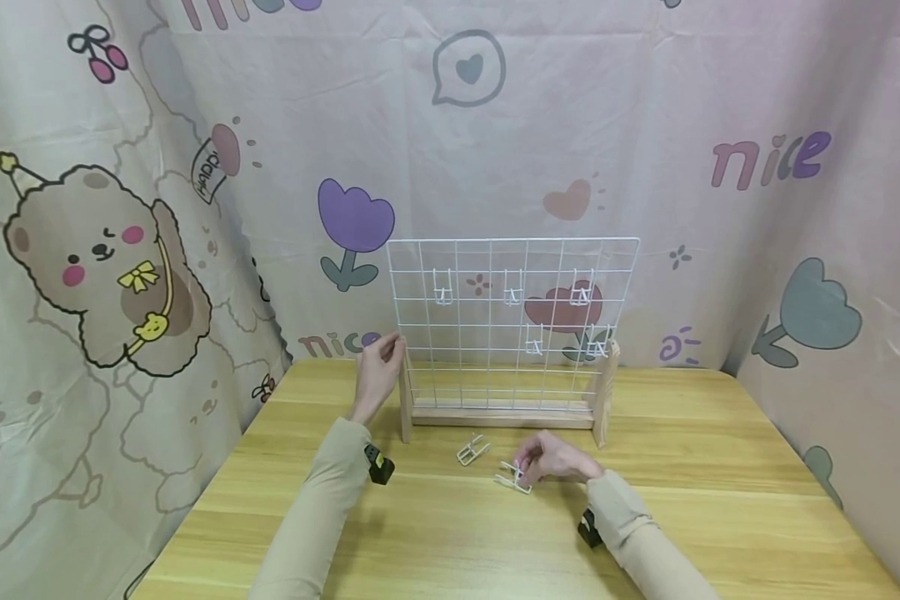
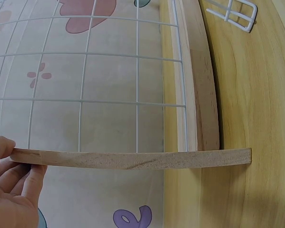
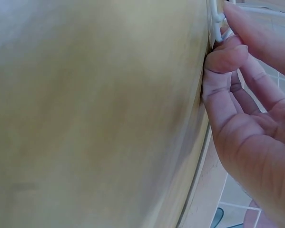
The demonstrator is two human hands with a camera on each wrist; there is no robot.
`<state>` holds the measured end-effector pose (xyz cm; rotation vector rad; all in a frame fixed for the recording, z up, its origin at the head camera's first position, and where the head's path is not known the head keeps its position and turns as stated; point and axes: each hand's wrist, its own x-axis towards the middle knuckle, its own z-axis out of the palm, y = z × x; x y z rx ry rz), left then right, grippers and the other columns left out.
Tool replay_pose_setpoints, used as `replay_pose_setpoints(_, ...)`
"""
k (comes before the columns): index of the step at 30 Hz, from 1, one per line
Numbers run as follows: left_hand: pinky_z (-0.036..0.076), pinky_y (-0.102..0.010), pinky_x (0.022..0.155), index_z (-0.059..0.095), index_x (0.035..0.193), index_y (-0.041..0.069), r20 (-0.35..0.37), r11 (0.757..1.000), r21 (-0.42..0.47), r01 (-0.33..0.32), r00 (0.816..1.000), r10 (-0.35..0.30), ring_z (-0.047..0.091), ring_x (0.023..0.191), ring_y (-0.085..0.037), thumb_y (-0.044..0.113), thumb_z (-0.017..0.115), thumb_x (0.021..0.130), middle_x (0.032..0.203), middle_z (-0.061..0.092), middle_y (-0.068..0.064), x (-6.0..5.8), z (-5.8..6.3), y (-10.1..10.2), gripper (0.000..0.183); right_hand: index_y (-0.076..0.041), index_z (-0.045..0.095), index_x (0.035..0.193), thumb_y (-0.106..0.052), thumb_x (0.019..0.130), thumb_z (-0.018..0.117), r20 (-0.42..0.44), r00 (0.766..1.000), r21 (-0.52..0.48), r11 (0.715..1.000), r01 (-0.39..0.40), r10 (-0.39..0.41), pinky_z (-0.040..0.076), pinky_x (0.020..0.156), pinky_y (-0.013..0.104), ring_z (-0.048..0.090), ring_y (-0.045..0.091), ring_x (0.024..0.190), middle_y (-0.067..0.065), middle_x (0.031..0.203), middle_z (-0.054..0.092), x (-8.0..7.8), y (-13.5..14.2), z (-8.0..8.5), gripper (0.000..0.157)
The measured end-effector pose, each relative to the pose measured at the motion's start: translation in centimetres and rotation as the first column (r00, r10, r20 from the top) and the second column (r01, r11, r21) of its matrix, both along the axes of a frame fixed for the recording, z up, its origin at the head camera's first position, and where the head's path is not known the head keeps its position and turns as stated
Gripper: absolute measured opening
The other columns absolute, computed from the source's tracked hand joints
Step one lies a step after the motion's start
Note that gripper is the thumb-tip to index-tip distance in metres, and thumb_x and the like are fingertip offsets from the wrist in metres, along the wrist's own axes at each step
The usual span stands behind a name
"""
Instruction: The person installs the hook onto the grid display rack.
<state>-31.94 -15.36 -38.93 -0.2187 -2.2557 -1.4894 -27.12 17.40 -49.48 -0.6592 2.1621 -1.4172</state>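
Note:
A white wire grid (image 1: 513, 239) stands upright in a wooden base with a post at each side. My left hand (image 1: 378, 375) pinches the top of the left wooden post (image 2: 132, 160), thumb on one face and fingers on the other. Low over the table in front of the base, my right hand (image 1: 558, 458) pinches a white wire hook (image 1: 523, 488); in the right wrist view only part of this hook (image 3: 216, 19) shows beyond the fingertips. Another white wire hook (image 1: 472, 450) lies on the table to its left.
Several white hooks hang on the grid, three in an upper row, including one at the left (image 1: 443, 297), and two lower at the right. The wooden table (image 1: 435, 542) meets a printed curtain (image 1: 615, 125) behind and at both sides.

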Motion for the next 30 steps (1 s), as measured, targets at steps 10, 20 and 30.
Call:
replay_pose_setpoints(10,0.055,-0.044,0.103,0.061,0.131,-0.008,-0.014,1.000,-0.005,-0.015,1.000,0.015,0.065,0.121,-0.038,0.012,0.058,0.102,0.130,0.065,-0.027,-0.13,0.05,-0.01,0.035,0.016,0.068,0.092,0.018,0.067,0.066,-0.009,1.000,-0.010,1.000,-0.008,0.008,0.043,0.050,0.013,0.056,0.007,0.059,0.005,0.075,0.069,0.09,0.12,0.09,0.025)
replay_pose_setpoints(20,0.055,-0.045,0.104,0.060,0.132,-0.008,-0.005,1.000,-0.007,-0.008,1.000,0.008,0.065,0.121,-0.039,0.011,0.058,0.102,0.130,0.065,-0.028,-0.16,-0.03,0.01,0.036,0.017,0.067,0.093,0.017,0.068,0.067,-0.009,1.000,-0.003,1.000,-0.022,0.022,0.045,0.052,0.013,0.056,0.005,0.060,0.005,0.076,0.070,0.03,0.41,0.06,0.025)
replay_pose_setpoints(30,0.054,-0.045,0.105,0.058,0.133,-0.009,0.013,1.000,-0.001,-0.004,1.000,0.004,0.064,0.123,-0.039,0.011,0.057,0.103,0.132,0.064,-0.028,-0.18,-0.11,-0.01,0.037,0.016,0.067,0.094,0.010,0.075,0.075,0.012,0.998,0.010,0.998,-0.069,0.069,0.054,0.060,0.016,0.065,0.007,0.067,0.015,0.081,0.074,-0.21,0.77,0.04,0.022)
